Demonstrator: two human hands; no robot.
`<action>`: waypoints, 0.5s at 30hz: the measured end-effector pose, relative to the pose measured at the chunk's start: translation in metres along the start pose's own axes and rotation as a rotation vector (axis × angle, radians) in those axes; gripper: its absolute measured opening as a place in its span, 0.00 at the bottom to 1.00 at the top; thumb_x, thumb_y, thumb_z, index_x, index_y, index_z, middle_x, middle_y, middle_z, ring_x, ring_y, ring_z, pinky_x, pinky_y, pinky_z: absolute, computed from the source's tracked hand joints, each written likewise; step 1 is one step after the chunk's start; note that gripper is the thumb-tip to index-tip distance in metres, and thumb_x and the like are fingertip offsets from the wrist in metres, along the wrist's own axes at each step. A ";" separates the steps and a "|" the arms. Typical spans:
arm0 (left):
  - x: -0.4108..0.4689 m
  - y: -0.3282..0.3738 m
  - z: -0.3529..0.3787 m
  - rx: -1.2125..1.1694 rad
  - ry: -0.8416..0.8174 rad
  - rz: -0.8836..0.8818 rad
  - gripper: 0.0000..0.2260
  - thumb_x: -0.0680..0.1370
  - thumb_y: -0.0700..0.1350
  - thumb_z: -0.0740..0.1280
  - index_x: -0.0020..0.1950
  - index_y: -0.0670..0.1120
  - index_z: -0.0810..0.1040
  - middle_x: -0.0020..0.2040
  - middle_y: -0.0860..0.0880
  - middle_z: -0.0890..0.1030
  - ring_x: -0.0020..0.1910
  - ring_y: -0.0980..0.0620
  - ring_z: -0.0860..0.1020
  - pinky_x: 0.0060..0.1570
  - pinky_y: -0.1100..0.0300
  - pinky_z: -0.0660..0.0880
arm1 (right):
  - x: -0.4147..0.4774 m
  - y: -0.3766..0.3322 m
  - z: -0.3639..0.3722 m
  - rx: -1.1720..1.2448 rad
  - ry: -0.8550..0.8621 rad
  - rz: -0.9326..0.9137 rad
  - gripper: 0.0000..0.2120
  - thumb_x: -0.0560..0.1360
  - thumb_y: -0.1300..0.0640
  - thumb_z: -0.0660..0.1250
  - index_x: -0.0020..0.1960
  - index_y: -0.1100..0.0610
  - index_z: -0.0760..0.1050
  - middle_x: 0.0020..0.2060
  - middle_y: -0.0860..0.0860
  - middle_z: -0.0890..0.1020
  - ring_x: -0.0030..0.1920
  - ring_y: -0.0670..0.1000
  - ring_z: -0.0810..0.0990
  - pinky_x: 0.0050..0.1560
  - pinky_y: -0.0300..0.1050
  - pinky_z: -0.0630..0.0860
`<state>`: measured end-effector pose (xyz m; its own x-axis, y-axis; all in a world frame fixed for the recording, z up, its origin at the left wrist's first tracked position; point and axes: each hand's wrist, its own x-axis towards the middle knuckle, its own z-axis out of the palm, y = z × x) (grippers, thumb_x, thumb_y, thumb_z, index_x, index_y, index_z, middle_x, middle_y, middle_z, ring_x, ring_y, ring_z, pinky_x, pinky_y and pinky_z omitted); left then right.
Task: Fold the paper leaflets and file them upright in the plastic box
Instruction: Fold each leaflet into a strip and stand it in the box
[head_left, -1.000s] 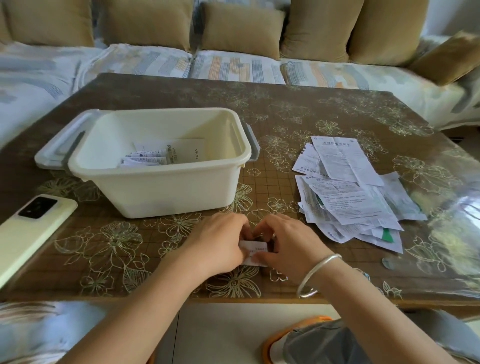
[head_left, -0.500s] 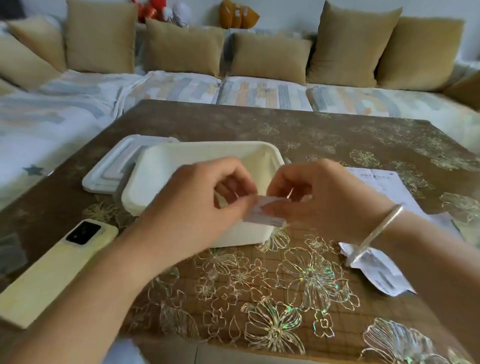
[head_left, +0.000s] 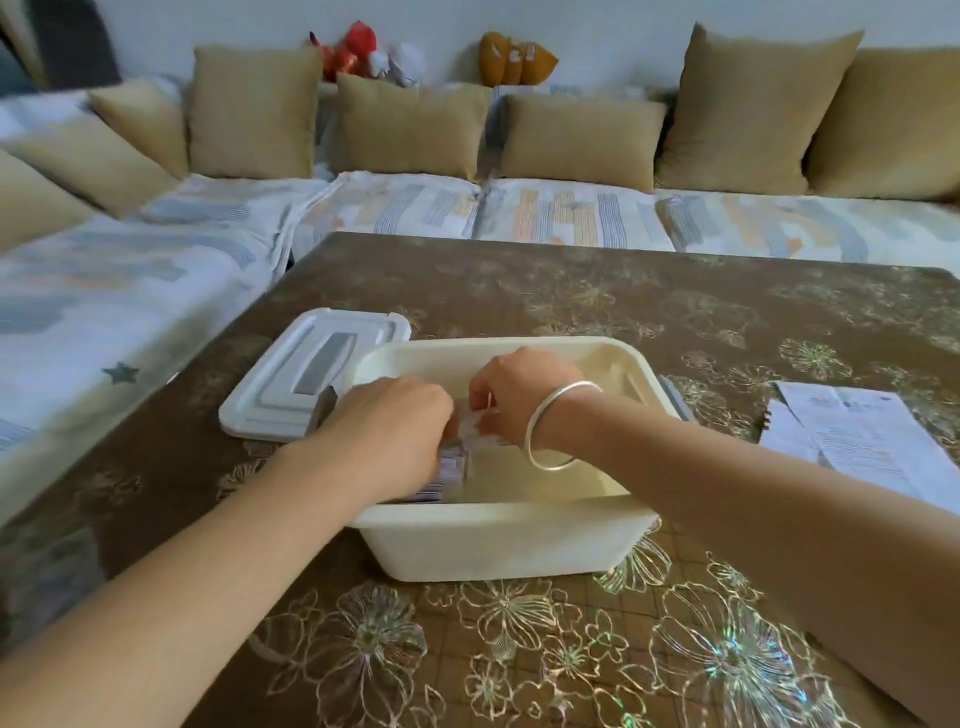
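Now reaches into the plastic box (head_left: 493, 512), up from the near counter (head_left: 571, 291) edge of a second ago. Pinches the folded leaflet (head_left: 475, 428) between left hand (head_left: 400, 426) and right hand (head_left: 519, 395), fingers curled on it, just above the filed leaflets (head_left: 449, 470) at the box's left end. Puts filing close to done. Leaves unfolded leaflets (head_left: 857, 431) on the counter, right. Notes lid (head_left: 311, 374) beside box; no obstruction seen.

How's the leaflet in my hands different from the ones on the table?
The held leaflet is folded small; the table leaflets are open sheets. The held leaflet is held by the left hand and right hand over the plastic box; the table leaflets lie flat outside it. Both are white paper.
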<state>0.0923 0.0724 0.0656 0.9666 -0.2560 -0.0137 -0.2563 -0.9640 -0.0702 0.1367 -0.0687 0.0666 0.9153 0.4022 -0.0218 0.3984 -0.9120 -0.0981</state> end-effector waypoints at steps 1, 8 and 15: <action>0.002 0.000 0.000 0.012 -0.025 0.001 0.12 0.78 0.40 0.61 0.54 0.53 0.80 0.47 0.50 0.80 0.43 0.50 0.77 0.33 0.60 0.67 | 0.003 -0.001 0.002 -0.012 -0.002 -0.001 0.09 0.74 0.54 0.68 0.54 0.47 0.79 0.51 0.50 0.81 0.51 0.55 0.79 0.46 0.43 0.73; 0.006 0.000 0.000 -0.001 -0.126 0.030 0.12 0.77 0.41 0.62 0.57 0.50 0.80 0.53 0.49 0.81 0.50 0.47 0.79 0.52 0.52 0.78 | 0.006 -0.005 0.012 -0.162 0.068 -0.033 0.10 0.76 0.58 0.63 0.56 0.53 0.78 0.50 0.53 0.81 0.49 0.58 0.80 0.40 0.44 0.69; 0.008 0.000 0.000 -0.026 -0.200 0.021 0.16 0.75 0.38 0.62 0.59 0.53 0.80 0.56 0.51 0.81 0.53 0.48 0.79 0.55 0.52 0.77 | 0.002 -0.009 0.008 -0.251 0.080 -0.084 0.10 0.76 0.58 0.62 0.56 0.52 0.76 0.50 0.53 0.80 0.49 0.57 0.79 0.40 0.44 0.68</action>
<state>0.0997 0.0702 0.0654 0.9421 -0.2588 -0.2132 -0.2735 -0.9610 -0.0421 0.1349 -0.0590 0.0596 0.8762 0.4787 0.0557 0.4662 -0.8713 0.1535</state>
